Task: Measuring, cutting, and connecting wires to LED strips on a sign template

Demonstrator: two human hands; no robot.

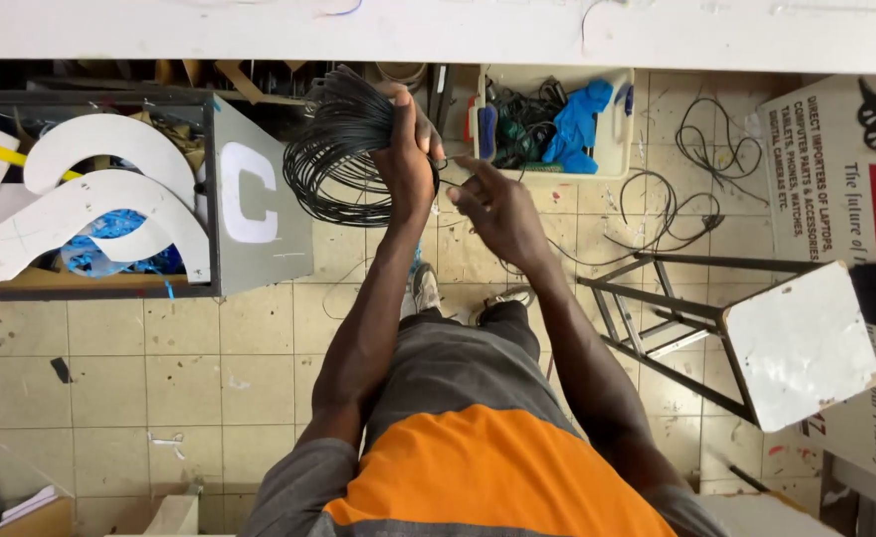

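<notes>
near the top centre of the frame the left hand (pixel 406 149) has its grip clamped round a coil of thin black wire (pixel 343 149), holding it up off the tiled floor (pixel 139 368) so the loops hang free. just right of it the right hand (pixel 497 209) pinches a loose strand, fingers together. a white tray of tools (pixel 612 139) sits beyond, a metal stool with a white seat (pixel 801 343) at right.

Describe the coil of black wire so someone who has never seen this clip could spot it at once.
Start at the grey metal box bearing a big white letter, left of centre. Just right of it, the left hand grips the coil of black wire above the tiled floor. Unlike the loose cables lying on the tiles, it is a thick, neat bundle held aloft.
</notes>
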